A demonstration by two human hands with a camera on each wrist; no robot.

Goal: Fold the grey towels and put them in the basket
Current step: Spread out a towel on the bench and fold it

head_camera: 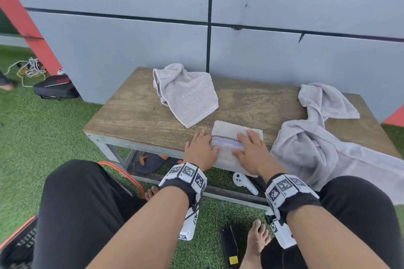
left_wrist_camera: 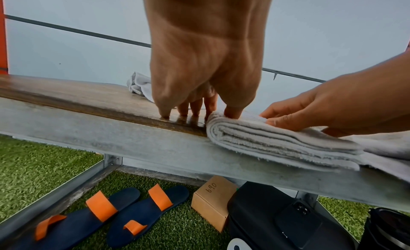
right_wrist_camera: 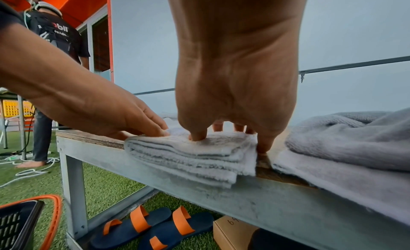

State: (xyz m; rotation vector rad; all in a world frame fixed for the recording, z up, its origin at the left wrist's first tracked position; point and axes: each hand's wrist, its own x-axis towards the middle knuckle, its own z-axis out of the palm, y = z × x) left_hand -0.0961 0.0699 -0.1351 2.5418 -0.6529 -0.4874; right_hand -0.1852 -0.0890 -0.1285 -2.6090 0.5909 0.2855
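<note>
A small grey towel (head_camera: 227, 131), folded into a thick stack (left_wrist_camera: 277, 141) (right_wrist_camera: 195, 157), lies at the front edge of the wooden bench (head_camera: 135, 113). My left hand (head_camera: 200, 148) (left_wrist_camera: 199, 106) is at its left edge, thumb pressing the towel and fingers on the wood. My right hand (head_camera: 249, 146) (right_wrist_camera: 230, 131) lies flat on top, thumb dug into the cloth. An unfolded grey towel (head_camera: 185, 94) sits at the back. A bigger crumpled grey towel (head_camera: 317, 142) (right_wrist_camera: 355, 143) hangs off the right front. The black basket with an orange rim (head_camera: 19, 240) (right_wrist_camera: 22, 222) stands on the grass by my left leg.
Under the bench are blue and orange sandals (left_wrist_camera: 124, 215), a cardboard box (left_wrist_camera: 210, 201), a black bag (left_wrist_camera: 277, 218) and a white controller (head_camera: 243, 182). A grey wall (head_camera: 284, 28) backs the bench. A person (right_wrist_camera: 55, 43) stands at the left, with cables (right_wrist_camera: 26, 169) on the grass.
</note>
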